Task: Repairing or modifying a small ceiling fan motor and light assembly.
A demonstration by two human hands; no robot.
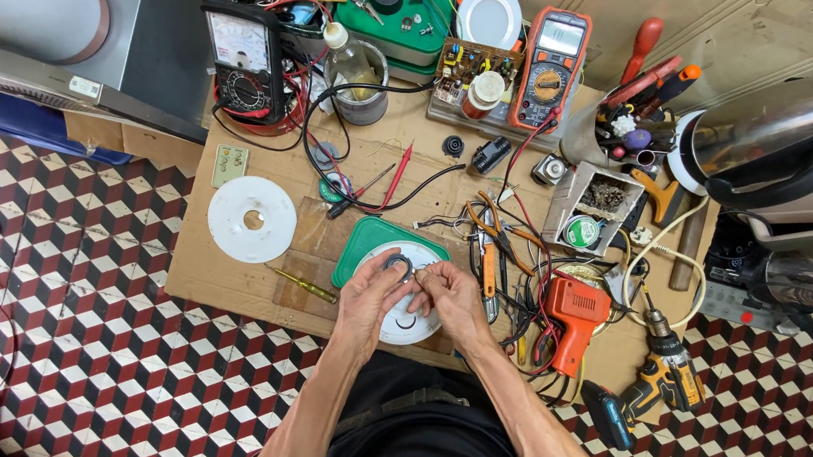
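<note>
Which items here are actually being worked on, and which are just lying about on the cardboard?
In hand:
left hand and right hand, both on a small dark ring part
white round fixture
green lid beneath

Lying about:
white disc
yellow screwdriver
orange soldering gun
cordless drill
two multimeters

Small dark ring part (399,266) pinched upright between fingertips, just above white round lamp disc (407,321). Disc lies flat, overlapping near edge of green tray lid (365,238).
</note>
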